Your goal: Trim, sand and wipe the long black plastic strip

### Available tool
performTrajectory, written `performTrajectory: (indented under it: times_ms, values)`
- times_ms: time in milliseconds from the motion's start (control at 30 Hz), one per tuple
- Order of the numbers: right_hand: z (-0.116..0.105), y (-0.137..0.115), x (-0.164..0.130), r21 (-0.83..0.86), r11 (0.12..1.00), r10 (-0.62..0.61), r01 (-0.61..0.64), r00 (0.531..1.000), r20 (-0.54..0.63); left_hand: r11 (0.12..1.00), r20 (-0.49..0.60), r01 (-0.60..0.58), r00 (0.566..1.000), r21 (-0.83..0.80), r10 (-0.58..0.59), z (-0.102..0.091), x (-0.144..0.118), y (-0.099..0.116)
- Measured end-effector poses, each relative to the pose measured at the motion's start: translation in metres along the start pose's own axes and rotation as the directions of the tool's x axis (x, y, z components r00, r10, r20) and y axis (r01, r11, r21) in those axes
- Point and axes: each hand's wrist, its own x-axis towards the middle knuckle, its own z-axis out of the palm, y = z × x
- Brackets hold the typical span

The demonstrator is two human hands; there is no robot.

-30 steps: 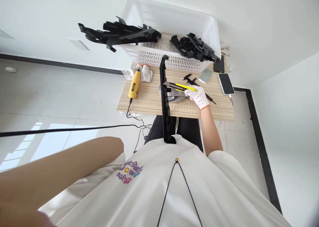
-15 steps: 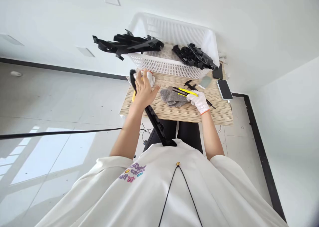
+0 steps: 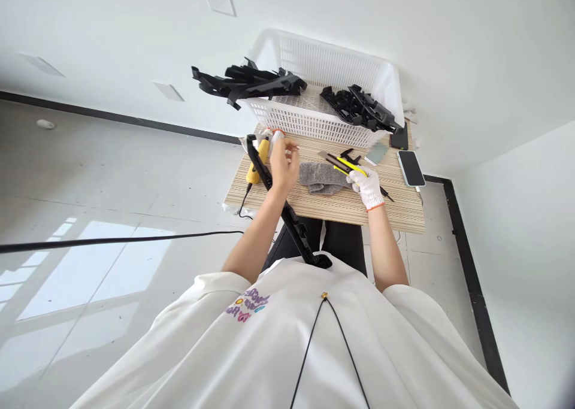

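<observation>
Black plastic strip (image 3: 287,214), long, narrow, tilted.

One head-worn camera looks steeply down the person's own chest toward a small slatted table (image 3: 341,208) beyond the fingers (image 3: 291,151) of the bare left hand, with the white basket (image 3: 314,121) farther off. Everything appears distant; no second view exists.

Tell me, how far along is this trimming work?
Black parts already lie in the white basket; whether they are finished I cannot tell. In hand: left hand grips a long black strip, gloved right hand a yellow knife. More black parts overhang the rim.
</observation>
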Motion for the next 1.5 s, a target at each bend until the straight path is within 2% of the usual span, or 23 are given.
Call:
performTrajectory:
  times_ms: [200,267,367,467,567,600,633,667,733,800,967,1033,1100,1167,1267,1367,1433,1500]
  values:
    - [-0.007,-0.002,0.0,0.137,0.99,-0.02,0.044,0.985,-0.173,0.987,0.222,-0.094,0.968,-0.128,0.121,0.052,-0.001,0.026]
    - [-0.006,-0.003,-0.003,0.131,0.99,-0.023,0.048,0.982,-0.188,0.98,0.239,-0.114,0.959,-0.166,0.152,0.066,-0.008,0.033]
    - [-0.006,-0.002,-0.007,0.104,0.992,-0.041,0.065,0.976,-0.215,0.97,0.17,-0.168,0.965,-0.176,0.199,0.073,-0.022,0.043]
    - [-0.007,0.002,-0.009,0.078,0.994,-0.055,0.074,0.973,-0.224,0.968,0.043,-0.237,0.97,-0.083,0.241,0.054,-0.025,0.042]
    - [-0.008,0.005,-0.01,0.062,0.996,-0.048,0.062,0.98,-0.194,0.99,-0.048,-0.138,0.989,0.033,0.14,0.017,-0.011,0.023]
    - [-0.007,0.005,-0.01,0.058,0.997,-0.041,0.052,0.984,-0.174,0.995,-0.013,-0.082,0.997,0.048,0.082,0.004,-0.005,0.014]
    - [-0.007,0.005,-0.01,0.052,0.998,-0.033,0.041,0.988,-0.151,0.997,0.087,-0.047,0.995,0.058,0.042,-0.007,-0.001,0.004]
    - [-0.006,0.004,-0.01,0.045,0.999,-0.023,0.029,0.992,-0.126,0.997,0.197,-0.023,0.98,0.077,0.007,-0.018,0.003,-0.005]
    - [-0.003,0.003,-0.01,0.025,1.0,-0.003,0.005,0.998,-0.069,0.99,0.41,-0.021,0.911,0.14,-0.038,-0.033,0.003,-0.02]
    - [0.0,0.002,-0.011,-0.002,1.0,0.01,-0.01,1.0,-0.016,0.979,0.54,-0.057,0.84,0.196,-0.059,-0.039,-0.002,-0.028]
    - [0.0,0.002,-0.011,-0.077,0.997,0.026,-0.021,0.998,0.066,0.98,0.698,-0.146,0.716,0.137,0.009,-0.031,-0.015,-0.027]
    - [-0.004,0.002,-0.012,-0.111,0.993,0.045,-0.034,0.994,0.098,0.984,0.756,-0.162,0.653,0.072,0.052,-0.024,-0.013,-0.026]
    - [-0.008,0.002,-0.014,-0.147,0.988,0.068,-0.049,0.99,0.125,0.987,0.78,-0.159,0.619,0.005,0.095,-0.017,-0.008,-0.029]
    - [-0.012,0.001,-0.015,-0.181,0.982,0.081,-0.056,0.987,0.138,0.992,0.768,-0.124,0.633,-0.021,0.096,-0.01,0.0,-0.035]
    - [-0.016,-0.001,-0.014,-0.236,0.971,0.072,-0.039,0.989,0.132,0.999,0.726,-0.038,0.687,-0.006,0.03,0.001,0.009,-0.042]
    - [-0.014,-0.001,-0.008,-0.314,0.948,-0.024,0.046,0.997,0.073,0.998,0.686,0.041,0.728,-0.039,-0.003,0.009,0.014,-0.043]
    - [-0.013,-0.001,-0.004,-0.381,0.918,-0.099,0.114,0.993,0.059,0.996,0.675,0.052,0.738,-0.066,0.006,0.01,0.015,-0.042]
    - [-0.013,0.0,-0.001,-0.43,0.891,-0.11,0.145,0.988,0.106,0.998,0.669,0.025,0.743,-0.061,0.022,0.01,0.015,-0.042]
